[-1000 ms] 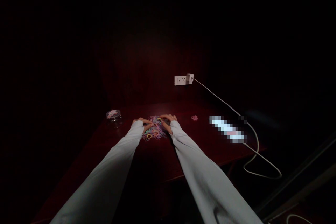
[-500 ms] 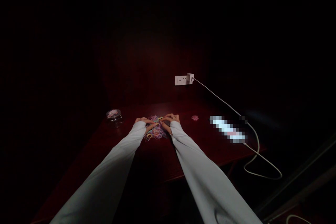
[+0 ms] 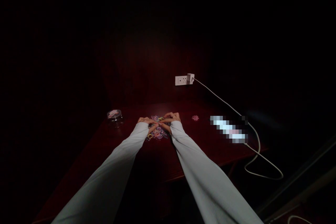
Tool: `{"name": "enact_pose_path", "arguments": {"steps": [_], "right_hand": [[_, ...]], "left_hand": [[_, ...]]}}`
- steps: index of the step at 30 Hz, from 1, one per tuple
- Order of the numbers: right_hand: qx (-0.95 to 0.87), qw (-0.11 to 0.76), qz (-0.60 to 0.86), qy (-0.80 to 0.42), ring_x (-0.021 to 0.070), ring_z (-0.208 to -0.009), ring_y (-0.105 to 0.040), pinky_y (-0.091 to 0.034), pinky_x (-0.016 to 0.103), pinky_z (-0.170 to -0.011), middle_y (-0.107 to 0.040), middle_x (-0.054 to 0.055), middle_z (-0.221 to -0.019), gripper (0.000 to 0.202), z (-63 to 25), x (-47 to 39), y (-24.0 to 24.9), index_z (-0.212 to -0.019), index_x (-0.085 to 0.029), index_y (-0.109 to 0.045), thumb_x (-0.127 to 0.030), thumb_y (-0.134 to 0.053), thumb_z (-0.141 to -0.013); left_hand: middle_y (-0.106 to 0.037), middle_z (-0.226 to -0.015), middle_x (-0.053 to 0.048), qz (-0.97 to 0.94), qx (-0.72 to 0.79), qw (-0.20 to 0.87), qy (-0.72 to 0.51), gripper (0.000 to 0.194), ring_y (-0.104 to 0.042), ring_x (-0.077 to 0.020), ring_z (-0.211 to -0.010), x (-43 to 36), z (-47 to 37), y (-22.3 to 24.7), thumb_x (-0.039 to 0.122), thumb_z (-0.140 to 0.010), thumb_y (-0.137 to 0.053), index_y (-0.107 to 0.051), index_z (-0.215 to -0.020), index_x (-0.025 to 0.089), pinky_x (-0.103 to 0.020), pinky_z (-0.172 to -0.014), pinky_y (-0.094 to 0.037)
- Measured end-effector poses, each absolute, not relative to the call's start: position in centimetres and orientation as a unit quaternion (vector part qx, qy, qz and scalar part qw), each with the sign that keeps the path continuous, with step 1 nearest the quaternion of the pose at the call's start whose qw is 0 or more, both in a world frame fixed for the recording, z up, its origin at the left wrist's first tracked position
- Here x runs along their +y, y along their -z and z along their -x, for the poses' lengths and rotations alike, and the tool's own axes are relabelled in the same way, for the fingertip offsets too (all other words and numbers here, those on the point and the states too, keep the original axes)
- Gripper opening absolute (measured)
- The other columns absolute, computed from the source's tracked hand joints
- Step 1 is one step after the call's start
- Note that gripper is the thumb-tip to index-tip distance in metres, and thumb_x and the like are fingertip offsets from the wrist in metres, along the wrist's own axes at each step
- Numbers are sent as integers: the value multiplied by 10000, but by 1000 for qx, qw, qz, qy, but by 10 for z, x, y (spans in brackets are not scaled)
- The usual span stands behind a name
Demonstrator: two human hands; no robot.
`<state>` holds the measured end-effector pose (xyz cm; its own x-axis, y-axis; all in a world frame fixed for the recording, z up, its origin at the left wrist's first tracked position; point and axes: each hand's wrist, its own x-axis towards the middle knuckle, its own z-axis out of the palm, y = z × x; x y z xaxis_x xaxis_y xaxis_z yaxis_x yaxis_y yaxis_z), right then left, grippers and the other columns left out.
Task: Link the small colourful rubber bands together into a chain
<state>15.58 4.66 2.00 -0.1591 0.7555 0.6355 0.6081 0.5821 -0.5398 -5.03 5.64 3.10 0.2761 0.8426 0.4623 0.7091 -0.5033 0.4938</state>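
A loose pile of small, many-coloured elastic hair ties lies on the dark red table, a yellow one standing out at its near left. My left hand reaches over the pile from the left, thumb and fingers drawn together. From the right comes my right hand, its thumb and forefinger pinched towards the left fingertips. The tips of both hands meet above the middle of the pile. Whatever is between them is too small and dim to make out.
To the left stands a clear lidded jar. A small heap of pink hair ties sits right of the hands. Further right lies a bright blurred-out device with a white cable running to a charger in the wall socket.
My left hand has shifted slightly right, and the fingertips of both hands have come closer together. The jar, pink heap and device lie as before.
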Motion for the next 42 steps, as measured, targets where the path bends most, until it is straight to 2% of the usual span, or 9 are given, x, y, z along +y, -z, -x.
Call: {"name": "enact_pose_path", "arguments": {"steps": [7,12,20,27,33,37,42], "right_hand": [[-755,472,448,-78,268,-1101,-522,-435,418,-996,-702,54,-1082,169,-156,45,-19,-928,-352,-849,-490,-756,-901],[-744,478,461,-73,250,-1075,-531,-447,404,-977,-710,38,-1041,179,-153,46,-18,-851,-347,-843,-495,-755,-901],[-663,547,502,-96,256,-1084,-542,-449,406,-963,-704,55,-1001,130,-154,47,-25,-844,-301,-825,-412,-766,-877],[-598,566,554,-119,263,-1090,-535,-420,384,-951,-709,73,-978,264,-161,49,-26,-850,-269,-830,-505,-716,-884],[-581,543,597,-100,289,-1097,-519,-373,410,-944,-728,63,-1045,328,-170,47,-28,-855,-289,-835,-571,-673,-898],[-531,518,669,-53,306,-1132,-486,-318,430,-954,-727,70,-1100,298,-204,44,-35,-873,-276,-833,-517,-663,-912],[-428,459,779,-6,312,-1103,-451,-303,420,-873,-689,135,-1135,333,-264,35,-44,-975,-239,-832,-472,-595,-951]], "left_hand": [[-780,-904,-73,-790,491,105,-351,127,-660,-281,-934,56,51,-32,375,-793,-795,-848,-855,279,-404,-974,-431],[-789,-964,-60,-809,496,76,-306,195,-664,-265,-980,55,52,-33,428,-861,-750,-846,-937,276,-393,-987,-433],[-810,-1010,-44,-818,496,45,-288,179,-670,-238,-999,58,54,-26,402,-894,-731,-839,-965,279,-378,-987,-429],[-816,-1022,-37,-825,486,46,-286,175,-678,-238,-1025,62,56,-25,390,-886,-740,-837,-981,280,-378,-988,-425],[-813,-1041,-40,-831,474,44,-289,182,-673,-236,-1035,63,59,-22,397,-907,-726,-835,-998,283,-378,-991,-413],[-806,-1041,-43,-827,481,45,-287,172,-665,-232,-1030,58,59,-25,378,-909,-728,-836,-996,276,-373,-981,-409],[-810,-1045,-42,-829,480,43,-283,151,-661,-228,-1027,56,57,-28,351,-913,-724,-832,-978,268,-371,-978,-401]]}}
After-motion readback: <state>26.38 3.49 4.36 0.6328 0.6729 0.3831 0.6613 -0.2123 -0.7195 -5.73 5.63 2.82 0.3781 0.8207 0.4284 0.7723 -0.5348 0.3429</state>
